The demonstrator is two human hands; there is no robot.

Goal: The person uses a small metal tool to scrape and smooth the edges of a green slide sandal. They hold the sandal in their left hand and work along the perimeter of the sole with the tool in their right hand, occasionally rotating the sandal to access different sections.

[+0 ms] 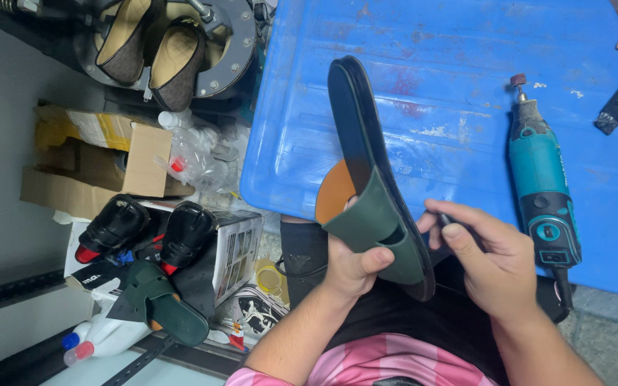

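Both hands work a dark green sandal (373, 179) over the blue worktop (466, 86): left hand (352, 268) grips its strap, right hand (491, 261) pinches a small dark tool. Loose grip could drop it onto the rotary tool (543, 179).

rotary tool (543, 179) right of hands, bare blue table (423, 43) beyond

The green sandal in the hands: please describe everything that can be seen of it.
The green sandal is a slide with a dark green footbed, a thin black sole edge and a wide, matte green strap. It stands on its side, its far end over the blue table. The left hand grips the strap; the right hand touches the near end.
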